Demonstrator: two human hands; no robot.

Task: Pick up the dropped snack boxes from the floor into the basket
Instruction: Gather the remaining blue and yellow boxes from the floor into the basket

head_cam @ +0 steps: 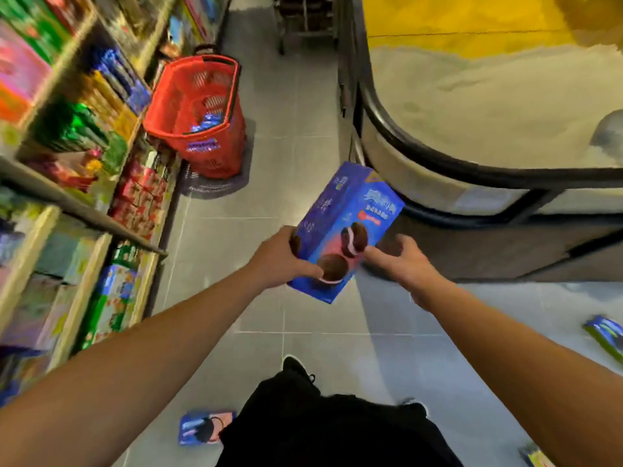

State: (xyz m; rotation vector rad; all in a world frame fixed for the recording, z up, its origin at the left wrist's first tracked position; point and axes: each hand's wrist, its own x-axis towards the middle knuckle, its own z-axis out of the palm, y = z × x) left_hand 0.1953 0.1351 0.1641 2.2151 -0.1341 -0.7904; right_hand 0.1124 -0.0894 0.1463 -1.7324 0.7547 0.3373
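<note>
A blue cookie box (344,227) is held up in the middle of the aisle, tilted to the right. My left hand (279,257) grips its lower left side, thumb across the front. My right hand (401,261) pinches its lower right edge. A red shopping basket (232,129) stands on the floor ahead at the left, by the shelves, with blue boxes inside. Three more blue snack boxes lie on the floor: one by my left foot (202,428), one at the right edge (605,335), one at the bottom right corner (536,456).
Stocked shelves (77,136) line the left side of the aisle. A large curved display bin (472,173) with a black rim stands at the right. Grey tiled floor (296,129) runs between them toward the basket. My dark trousers and shoes fill the bottom centre.
</note>
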